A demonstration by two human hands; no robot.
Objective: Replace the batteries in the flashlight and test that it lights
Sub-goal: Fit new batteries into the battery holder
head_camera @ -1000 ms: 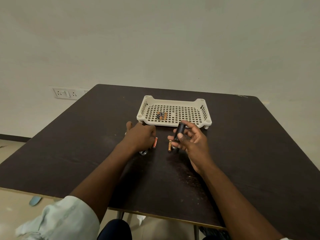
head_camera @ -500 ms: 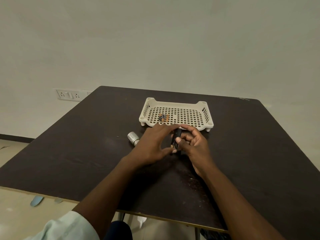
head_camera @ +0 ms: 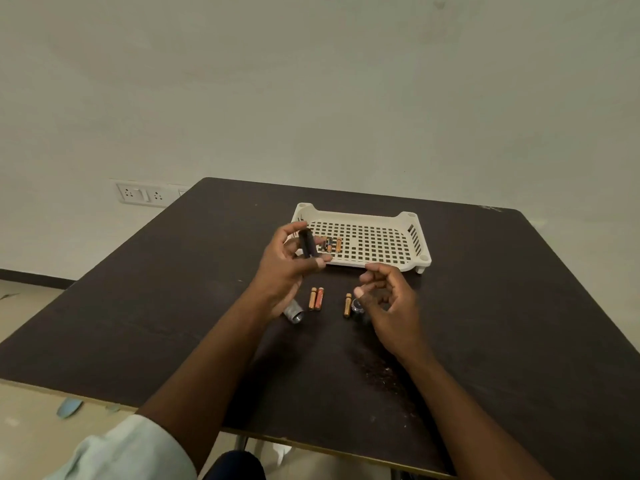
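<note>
My left hand (head_camera: 284, 268) holds a black cylindrical part of the flashlight (head_camera: 307, 242) upright between thumb and fingers, in front of the tray's left end. My right hand (head_camera: 388, 299) hovers over the table with loosely curled fingers and holds nothing. Two small batteries (head_camera: 316, 298) lie side by side on the table between my hands. A third battery (head_camera: 347, 305) lies beside a dark round cap (head_camera: 357, 305) just left of my right hand. A silver flashlight part (head_camera: 294, 313) lies under my left wrist. Two or three more batteries (head_camera: 331, 244) lie in the tray.
The white perforated tray (head_camera: 381, 249) stands on the dark table (head_camera: 502, 306) just beyond my hands. A wall socket plate (head_camera: 143, 194) is on the wall at the left. The table's near edge runs across below my forearms.
The black part passed from my right hand to my left, which lifted it up and to the left. My right hand drew back to the right, empty. The batteries on the table are uncovered.
</note>
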